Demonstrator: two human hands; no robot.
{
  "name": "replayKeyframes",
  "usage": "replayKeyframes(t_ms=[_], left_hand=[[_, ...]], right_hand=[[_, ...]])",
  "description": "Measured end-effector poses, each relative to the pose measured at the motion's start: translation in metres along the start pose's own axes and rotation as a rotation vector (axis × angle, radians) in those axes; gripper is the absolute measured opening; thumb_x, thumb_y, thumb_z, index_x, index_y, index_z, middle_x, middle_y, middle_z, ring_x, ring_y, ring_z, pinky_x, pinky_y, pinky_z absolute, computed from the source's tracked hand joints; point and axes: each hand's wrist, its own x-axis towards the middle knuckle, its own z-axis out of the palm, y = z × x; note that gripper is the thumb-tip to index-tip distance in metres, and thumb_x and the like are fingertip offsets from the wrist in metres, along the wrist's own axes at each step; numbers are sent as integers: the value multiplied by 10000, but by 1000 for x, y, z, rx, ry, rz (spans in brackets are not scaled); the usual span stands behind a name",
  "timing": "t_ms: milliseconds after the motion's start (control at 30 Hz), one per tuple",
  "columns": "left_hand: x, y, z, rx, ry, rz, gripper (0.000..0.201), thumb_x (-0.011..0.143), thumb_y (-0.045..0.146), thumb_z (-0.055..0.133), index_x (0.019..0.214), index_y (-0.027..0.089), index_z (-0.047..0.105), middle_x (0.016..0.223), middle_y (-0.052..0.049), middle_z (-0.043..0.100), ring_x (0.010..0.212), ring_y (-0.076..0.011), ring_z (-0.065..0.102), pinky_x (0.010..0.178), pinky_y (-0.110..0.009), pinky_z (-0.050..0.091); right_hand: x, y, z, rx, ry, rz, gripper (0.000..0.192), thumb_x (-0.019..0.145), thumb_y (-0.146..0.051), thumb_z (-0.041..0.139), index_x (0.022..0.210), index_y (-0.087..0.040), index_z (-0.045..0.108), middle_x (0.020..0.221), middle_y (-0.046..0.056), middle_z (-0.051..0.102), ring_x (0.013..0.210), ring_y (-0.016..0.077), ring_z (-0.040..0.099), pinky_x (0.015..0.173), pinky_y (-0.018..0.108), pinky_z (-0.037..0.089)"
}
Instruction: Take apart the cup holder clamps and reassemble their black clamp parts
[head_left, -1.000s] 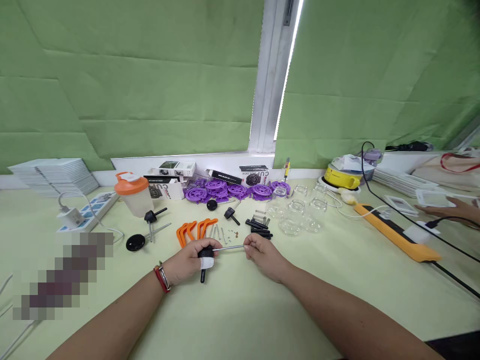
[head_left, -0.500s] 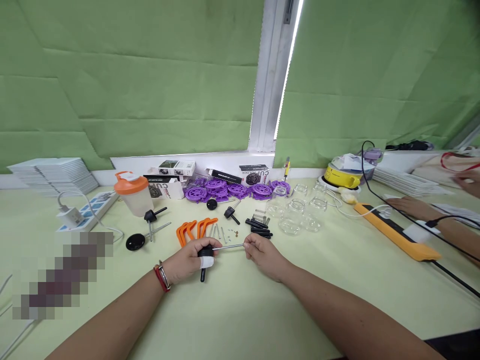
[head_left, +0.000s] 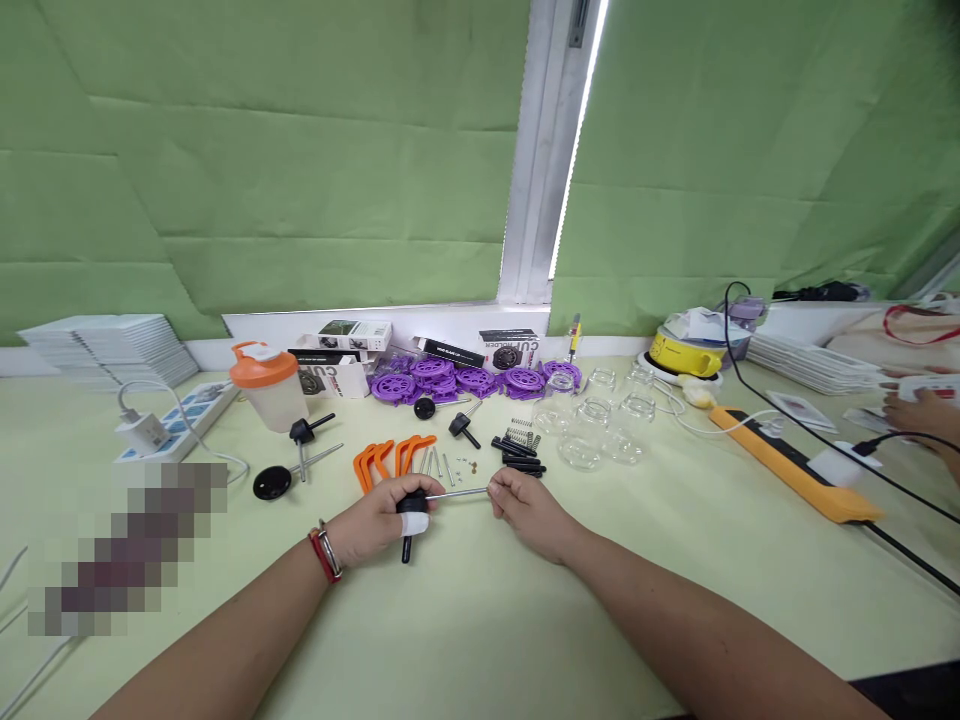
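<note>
Gripping a black knob (head_left: 409,520) low over the table (head_left: 480,620), the left hand (head_left: 375,525) steadies it so its metal rod (head_left: 457,493) lies level; the right hand (head_left: 529,510) pinches the rod's free end. Orange brackets (head_left: 390,460) and screws (head_left: 450,467) lie just beyond, within reach.

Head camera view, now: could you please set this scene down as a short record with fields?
left hand: grips a black knob with a black stem pointing down
right hand: pinches the end of a thin metal rod that runs into the knob
behind hands: orange brackets, loose screws, black pins
further back: purple wheels, clear glass jars, orange-lidded shaker
far right: another person's hand
surface: pale green table
</note>
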Motion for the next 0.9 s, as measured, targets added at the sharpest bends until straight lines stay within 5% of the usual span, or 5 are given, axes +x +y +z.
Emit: replayKeyframes(t_ms=[233,900], left_hand=[[1,0,0,20,1,0,374,742,274,642,1090,168,557,905,-19,566,811,-145,514,737,-257,425],[0,4,1,6,-5,9,389,733,309,652,1083,167,558,895,-21,556,808,-147,509,741,-264,421]], right_hand=[[1,4,1,119,4,-24,124,853,-313,467,920,-210,475,688,-32,485,621,114,413,584,242,329],[0,-2,1,17,6,-11,150,860,-335,446,811,-200,491,673,-17,522,564,105,371,532,226,299]])
